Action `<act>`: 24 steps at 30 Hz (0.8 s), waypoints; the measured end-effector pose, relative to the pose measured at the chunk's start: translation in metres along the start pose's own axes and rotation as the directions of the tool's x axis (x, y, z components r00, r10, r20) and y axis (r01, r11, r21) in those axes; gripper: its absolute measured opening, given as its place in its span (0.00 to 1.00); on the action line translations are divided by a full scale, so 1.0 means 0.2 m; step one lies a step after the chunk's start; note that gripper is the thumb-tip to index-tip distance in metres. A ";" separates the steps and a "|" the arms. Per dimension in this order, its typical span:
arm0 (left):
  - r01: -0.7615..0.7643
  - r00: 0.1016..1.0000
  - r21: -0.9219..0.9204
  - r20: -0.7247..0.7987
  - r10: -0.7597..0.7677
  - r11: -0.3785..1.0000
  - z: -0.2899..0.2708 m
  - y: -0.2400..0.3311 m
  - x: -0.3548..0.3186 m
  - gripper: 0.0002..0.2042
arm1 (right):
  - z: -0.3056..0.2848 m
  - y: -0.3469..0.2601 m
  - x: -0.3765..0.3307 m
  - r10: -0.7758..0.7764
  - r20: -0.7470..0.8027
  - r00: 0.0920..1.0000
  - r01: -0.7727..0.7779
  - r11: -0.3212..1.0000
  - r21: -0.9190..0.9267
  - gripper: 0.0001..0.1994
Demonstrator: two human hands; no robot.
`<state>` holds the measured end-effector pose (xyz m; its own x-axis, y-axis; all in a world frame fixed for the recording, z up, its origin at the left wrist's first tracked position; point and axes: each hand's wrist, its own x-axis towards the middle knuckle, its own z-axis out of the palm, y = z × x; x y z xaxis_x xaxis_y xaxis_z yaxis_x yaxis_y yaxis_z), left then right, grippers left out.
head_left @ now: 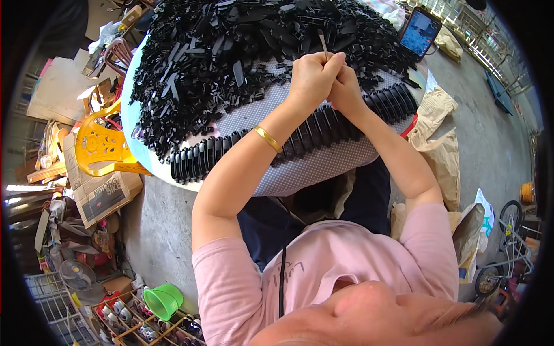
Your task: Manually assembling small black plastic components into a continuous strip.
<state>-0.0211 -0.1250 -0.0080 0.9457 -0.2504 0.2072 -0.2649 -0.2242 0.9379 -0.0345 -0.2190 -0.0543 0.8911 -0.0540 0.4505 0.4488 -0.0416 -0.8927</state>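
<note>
My left hand [311,79], below a gold bangle, is closed beside my right hand [347,92], and the two touch. A thin stick-like tool [323,43] with a brownish, flat-looking tip sticks up past my left thumb and fingers. Its lower part is hidden in the hands. My right fingers are closed too, though what they grip is hidden. Beneath my wrists runs a long row of black ribbed plastic claw hair clips [306,131], lined up on a grey dotted cloth [274,95]. Beyond lies a big heap of loose black plastic pieces [231,52].
A phone [419,33] with a lit screen stands at the table's far right. Left of the table is a yellow plastic chair [104,141] near a cardboard box [98,187]. Brown paper sacks [438,150] lie to the right. A green bucket [164,301] stands on a shoe rack at lower left.
</note>
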 end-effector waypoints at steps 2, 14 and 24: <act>0.019 1.000 -0.029 0.009 -0.019 0.999 -0.02 0.02 0.00 0.15 | -0.01 0.00 0.02 0.050 0.043 0.998 -0.049 0.999 -0.012 0.09; -0.146 0.984 -0.046 -0.107 0.141 0.988 -0.08 -0.08 -0.07 0.17 | 0.08 -0.04 -0.02 0.014 0.101 0.995 -0.006 0.997 -0.077 0.09; -0.044 0.982 -0.051 -0.184 0.034 0.998 -0.10 -0.11 -0.09 0.17 | 0.09 0.02 0.03 -0.013 0.246 0.969 0.021 0.999 -0.033 0.08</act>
<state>-0.0278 -0.0968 -0.0263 0.9546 -0.0804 0.2868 -0.2965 -0.1644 0.9408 -0.0257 -0.2015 -0.0552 0.8744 0.1936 0.4449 0.4654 -0.0754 -0.8819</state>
